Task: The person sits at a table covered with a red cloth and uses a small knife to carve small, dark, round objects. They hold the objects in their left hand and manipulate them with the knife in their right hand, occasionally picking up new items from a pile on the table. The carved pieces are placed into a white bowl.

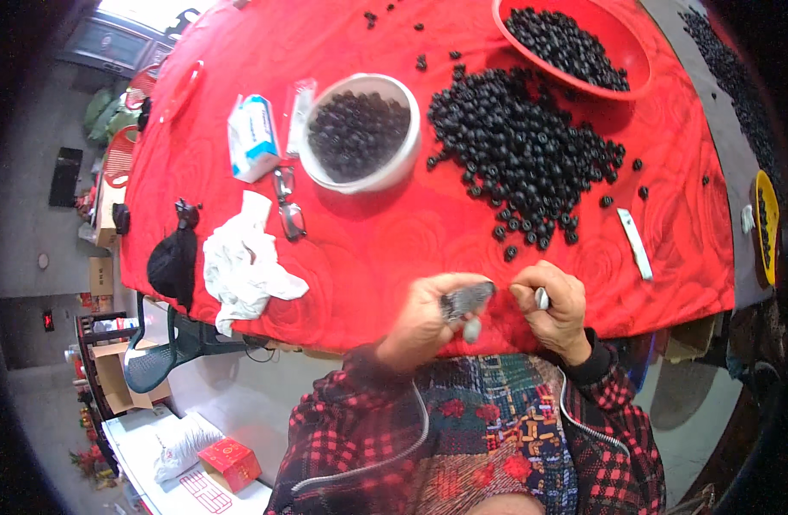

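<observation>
My left hand (420,318) is closed around a dark grey, ribbed-looking object (469,299), blurred so its kind does not show. A pale grey rounded tip (472,331) sticks out just below it. To its right, my right hand (553,309) is closed in a fist on a thin tool (542,298), of which only a pale rounded end shows. Both hands are above the table's near edge, apart from each other. Beyond them lies a loose heap of small black round pieces (531,154), some with a visible centre hole.
A white bowl (415,129) and a red basin (639,73) hold more black pieces on the red tablecloth (351,257). Eyeglasses (292,219), a white cloth (244,257), a blue-white packet (253,137) and a black bag (172,262) lie left; a white strip (634,245) lies right.
</observation>
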Action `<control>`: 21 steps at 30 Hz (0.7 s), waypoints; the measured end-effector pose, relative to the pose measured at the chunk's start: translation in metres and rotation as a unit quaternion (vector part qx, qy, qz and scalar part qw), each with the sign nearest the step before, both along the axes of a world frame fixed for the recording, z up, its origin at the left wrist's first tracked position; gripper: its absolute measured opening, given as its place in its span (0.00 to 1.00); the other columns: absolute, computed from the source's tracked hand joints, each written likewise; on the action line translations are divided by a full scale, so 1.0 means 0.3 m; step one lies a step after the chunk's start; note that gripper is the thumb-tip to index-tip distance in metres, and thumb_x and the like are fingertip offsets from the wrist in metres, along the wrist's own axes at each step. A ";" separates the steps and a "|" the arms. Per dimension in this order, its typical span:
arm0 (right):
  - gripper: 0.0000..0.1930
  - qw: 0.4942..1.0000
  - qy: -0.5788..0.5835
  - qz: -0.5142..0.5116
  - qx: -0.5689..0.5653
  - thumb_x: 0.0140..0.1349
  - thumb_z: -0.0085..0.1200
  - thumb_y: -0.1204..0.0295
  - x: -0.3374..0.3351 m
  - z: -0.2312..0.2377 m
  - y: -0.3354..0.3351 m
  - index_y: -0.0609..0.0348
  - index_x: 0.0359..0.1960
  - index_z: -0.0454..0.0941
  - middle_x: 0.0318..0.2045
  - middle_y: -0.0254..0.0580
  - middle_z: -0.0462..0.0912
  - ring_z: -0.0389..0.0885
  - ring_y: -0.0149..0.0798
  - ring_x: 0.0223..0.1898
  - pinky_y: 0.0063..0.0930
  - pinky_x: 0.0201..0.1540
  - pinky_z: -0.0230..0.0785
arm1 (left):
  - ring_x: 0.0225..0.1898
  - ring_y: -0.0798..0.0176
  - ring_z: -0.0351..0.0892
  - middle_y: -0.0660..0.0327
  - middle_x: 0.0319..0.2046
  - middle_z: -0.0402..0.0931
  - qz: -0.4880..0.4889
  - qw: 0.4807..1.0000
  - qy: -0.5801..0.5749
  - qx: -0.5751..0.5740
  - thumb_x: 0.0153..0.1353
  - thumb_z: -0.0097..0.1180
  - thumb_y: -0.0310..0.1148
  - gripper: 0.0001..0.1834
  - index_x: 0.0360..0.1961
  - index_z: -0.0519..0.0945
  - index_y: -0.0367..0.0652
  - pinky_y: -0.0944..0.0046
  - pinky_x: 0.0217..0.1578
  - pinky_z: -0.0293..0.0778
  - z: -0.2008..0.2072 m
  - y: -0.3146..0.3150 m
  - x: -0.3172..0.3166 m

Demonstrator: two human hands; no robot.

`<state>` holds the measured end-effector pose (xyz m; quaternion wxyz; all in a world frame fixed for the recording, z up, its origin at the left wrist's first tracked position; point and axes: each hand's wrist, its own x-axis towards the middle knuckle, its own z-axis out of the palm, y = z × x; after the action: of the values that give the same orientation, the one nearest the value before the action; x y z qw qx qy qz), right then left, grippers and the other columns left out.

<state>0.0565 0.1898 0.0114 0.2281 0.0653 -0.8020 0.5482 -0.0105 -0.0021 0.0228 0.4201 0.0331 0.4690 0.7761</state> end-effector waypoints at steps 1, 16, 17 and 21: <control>0.06 1.000 -0.017 -0.014 0.001 0.53 0.60 0.77 0.004 -0.006 0.010 0.60 0.29 0.75 0.21 0.42 0.75 0.75 0.42 0.21 0.30 0.23 0.65 | 0.22 0.64 0.76 0.58 0.33 0.78 0.050 0.992 0.104 -0.044 0.64 0.48 0.31 0.10 0.40 0.78 0.37 0.69 0.20 0.70 0.054 -0.014 -0.023; 0.04 0.989 -0.082 -0.115 -0.045 0.55 0.58 0.78 0.053 -0.073 0.069 0.62 0.31 0.75 0.22 0.39 0.76 0.74 0.32 0.22 0.25 0.27 0.66 | 0.28 0.65 0.77 0.61 0.27 0.78 0.036 0.702 0.664 -0.255 0.51 0.61 0.22 0.04 0.29 0.82 0.40 0.66 0.29 0.72 0.031 0.100 -0.194; 0.05 0.989 -0.078 -0.115 -0.047 0.55 0.58 0.78 0.052 -0.075 0.066 0.62 0.31 0.75 0.23 0.39 0.76 0.75 0.32 0.23 0.25 0.27 0.66 | 0.28 0.64 0.77 0.60 0.27 0.77 0.014 0.714 0.650 -0.260 0.48 0.64 0.23 0.07 0.31 0.82 0.40 0.65 0.28 0.72 -0.010 0.130 -0.149; 0.05 0.989 -0.087 -0.110 -0.039 0.55 0.58 0.78 0.056 -0.062 0.055 0.62 0.31 0.75 0.23 0.40 0.76 0.75 0.33 0.23 0.25 0.27 0.67 | 0.30 0.53 0.78 0.56 0.28 0.77 -0.002 0.670 0.690 -0.274 0.45 0.65 0.27 0.10 0.30 0.80 0.41 0.58 0.30 0.74 -0.120 0.213 -0.102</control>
<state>0.0733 0.2063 -0.0071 0.2190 -0.0797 -0.7992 0.5540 -0.0410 0.0619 -0.0131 -0.0314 0.4431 0.8166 0.3685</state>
